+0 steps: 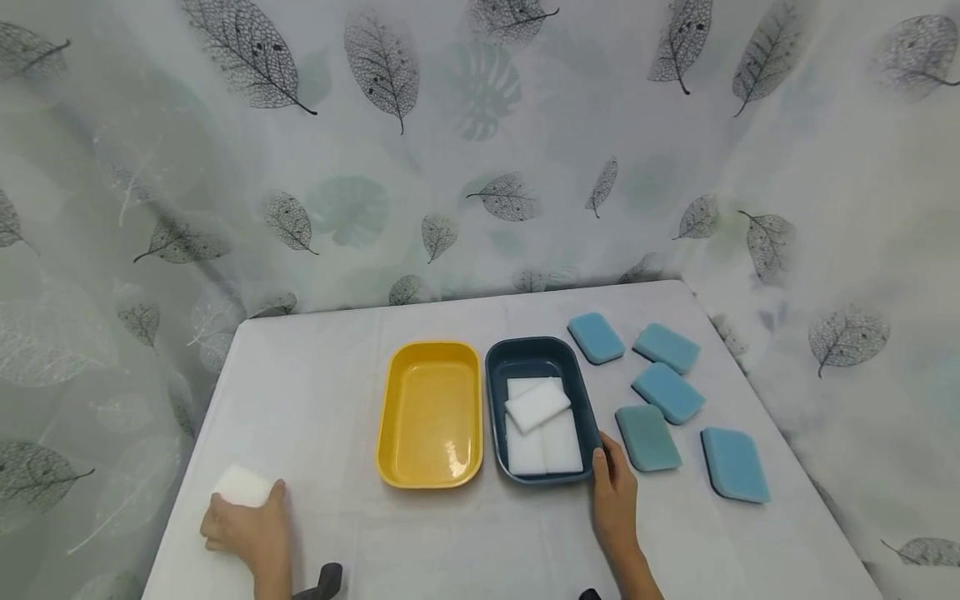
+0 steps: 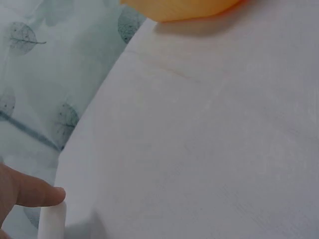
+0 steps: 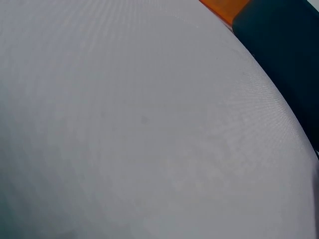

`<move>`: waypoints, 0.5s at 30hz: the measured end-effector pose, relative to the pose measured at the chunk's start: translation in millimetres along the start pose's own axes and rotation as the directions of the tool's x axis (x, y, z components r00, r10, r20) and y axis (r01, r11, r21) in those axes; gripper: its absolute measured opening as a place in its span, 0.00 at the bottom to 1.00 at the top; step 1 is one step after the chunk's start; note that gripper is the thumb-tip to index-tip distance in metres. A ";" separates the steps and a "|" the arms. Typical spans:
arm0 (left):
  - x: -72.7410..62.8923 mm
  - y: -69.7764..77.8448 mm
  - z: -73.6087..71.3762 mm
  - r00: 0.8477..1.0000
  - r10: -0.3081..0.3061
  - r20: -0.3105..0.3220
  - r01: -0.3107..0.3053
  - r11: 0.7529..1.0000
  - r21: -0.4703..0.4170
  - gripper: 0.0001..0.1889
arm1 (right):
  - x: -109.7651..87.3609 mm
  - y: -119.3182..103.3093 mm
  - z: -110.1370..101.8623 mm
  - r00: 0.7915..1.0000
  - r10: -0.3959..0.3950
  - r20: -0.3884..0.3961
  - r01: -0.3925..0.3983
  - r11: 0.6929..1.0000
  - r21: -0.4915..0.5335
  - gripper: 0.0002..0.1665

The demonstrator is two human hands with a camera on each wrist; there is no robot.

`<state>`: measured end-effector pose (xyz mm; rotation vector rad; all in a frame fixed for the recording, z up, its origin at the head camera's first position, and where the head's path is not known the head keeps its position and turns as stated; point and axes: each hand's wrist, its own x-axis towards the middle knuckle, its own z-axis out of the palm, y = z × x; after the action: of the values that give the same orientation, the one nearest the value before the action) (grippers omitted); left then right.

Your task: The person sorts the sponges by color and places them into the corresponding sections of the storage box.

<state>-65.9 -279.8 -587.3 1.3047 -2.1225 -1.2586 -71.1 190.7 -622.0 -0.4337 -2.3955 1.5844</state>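
At the table's left side, my left hand (image 1: 251,525) grips a white sponge (image 1: 243,486) by its edges. The left wrist view shows a fingertip on the end of that sponge (image 2: 52,221). My right hand (image 1: 617,492) holds the right wall of a dark blue tray (image 1: 531,348), near its front corner. Inside this tray lie several white sponges (image 1: 558,442), one resting askew on top of the others. The right wrist view catches only the outer side of the tray (image 3: 284,55); the hand itself is out of that view.
A yellow tray (image 1: 429,417) with nothing in it stands just left of the dark blue one. Several blue sponges (image 1: 735,464) lie scattered on the right of the white-covered table (image 1: 322,400), one of them greener (image 1: 648,437). A leaf-print curtain (image 1: 420,183) hangs behind.
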 end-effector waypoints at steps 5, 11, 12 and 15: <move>-2.8 13.0 -2.1 0.997 -0.032 0.068 0.033 0.999 -0.020 0.53 | -0.6 -3.0 -1.1 1.000 0.000 0.004 0.000 1.000 0.000 0.27; -6.4 23.9 -4.0 0.974 -0.096 0.203 0.108 0.993 -0.049 0.56 | -1.0 -1.7 -1.3 1.000 -0.008 0.005 0.008 1.000 -0.006 0.27; -6.8 25.6 -4.0 0.968 -0.103 0.227 0.120 0.991 -0.064 0.57 | -0.6 -1.3 -1.1 1.000 -0.009 0.005 0.009 1.000 -0.005 0.27; -8.7 31.5 -3.1 0.953 -0.107 0.282 0.140 0.985 -0.102 0.59 | 0.0 -1.8 -1.3 1.000 -0.017 0.003 0.017 1.000 -0.001 0.27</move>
<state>-76.2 -268.3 -558.3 1.2912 -2.1313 -1.6818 -70.9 191.2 -619.9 -0.4108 -2.3960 1.5780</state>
